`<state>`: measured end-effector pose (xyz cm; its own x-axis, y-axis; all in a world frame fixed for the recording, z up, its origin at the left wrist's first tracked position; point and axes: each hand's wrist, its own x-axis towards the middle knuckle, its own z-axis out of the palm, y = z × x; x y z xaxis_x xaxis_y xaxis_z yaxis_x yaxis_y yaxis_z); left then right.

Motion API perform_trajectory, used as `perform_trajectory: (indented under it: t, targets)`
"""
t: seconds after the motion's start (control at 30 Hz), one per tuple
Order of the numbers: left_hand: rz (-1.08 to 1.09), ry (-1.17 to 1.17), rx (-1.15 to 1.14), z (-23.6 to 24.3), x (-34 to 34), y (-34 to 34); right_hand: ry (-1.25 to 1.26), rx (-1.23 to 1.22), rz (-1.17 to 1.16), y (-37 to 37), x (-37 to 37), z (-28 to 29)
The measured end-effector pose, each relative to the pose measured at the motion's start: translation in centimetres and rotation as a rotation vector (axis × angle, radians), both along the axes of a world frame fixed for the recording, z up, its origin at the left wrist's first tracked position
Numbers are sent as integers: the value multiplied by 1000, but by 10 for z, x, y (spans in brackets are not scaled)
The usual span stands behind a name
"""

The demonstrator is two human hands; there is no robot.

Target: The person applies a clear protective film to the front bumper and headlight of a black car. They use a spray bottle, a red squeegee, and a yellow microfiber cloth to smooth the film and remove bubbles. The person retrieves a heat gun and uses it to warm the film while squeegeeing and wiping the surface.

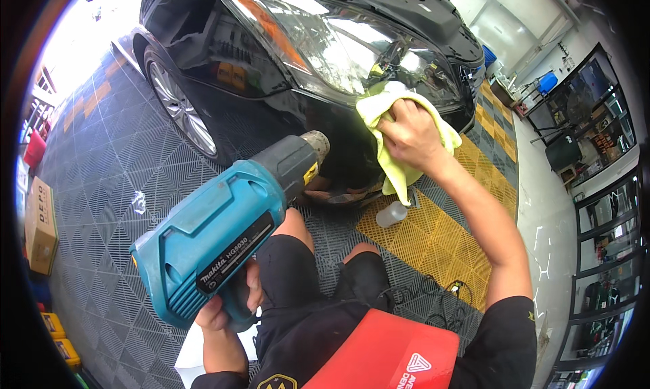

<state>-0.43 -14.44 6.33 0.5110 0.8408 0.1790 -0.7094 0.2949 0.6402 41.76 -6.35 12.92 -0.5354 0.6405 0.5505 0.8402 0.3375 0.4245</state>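
My left hand (230, 301) is wrapped round the handle of a teal and black heat gun (217, 226), whose metal nozzle (317, 145) points up and right toward the black front bumper (338, 138). Bunched in my right hand (410, 133) is a yellow-green cloth (386, 111), pressed against the lower edge of the car's headlight (345, 44). One end of the cloth hangs down over the bumper. The nozzle is apart from the bodywork, as far as this view shows. The heat gun's body hides part of my left fingers.
A translucent bottle (391, 215) lies on the yellow floor tiles below the bumper, with a black cable (443, 301) nearby. The front wheel (179, 104) is at the left. A cardboard box (42, 226) stands far left. Dark shelves (609, 253) line the right wall. A red apron or pouch (386, 352) covers my lap.
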Motion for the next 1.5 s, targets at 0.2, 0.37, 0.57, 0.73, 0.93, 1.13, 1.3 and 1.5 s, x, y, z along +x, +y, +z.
perform_trajectory:
  t: [0.2,0.37,0.57,0.73,0.93,1.13,1.3,1.5]
  targets:
    - [-14,-3,58,-5,14,20,-125,-60,99,16,-16,24]
    - [59,16,102,0,19,18,-135,-120,56,3,-7,24]
    - [66,33,113,4,7,13,148,-216,-101,-37,55,-12]
    - [127,-19,205,-2,3,12,997,13,9,-76,28,-53]
    - [114,-3,137,-7,3,11,2129,-106,186,-108,-4,-131]
    - [47,22,222,2,6,14,645,69,-52,-58,-9,-51]
    - [12,155,288,15,26,25,373,-81,-144,-26,-7,-11]
    - [-98,218,352,29,54,47,352,-18,-164,-33,3,-15]
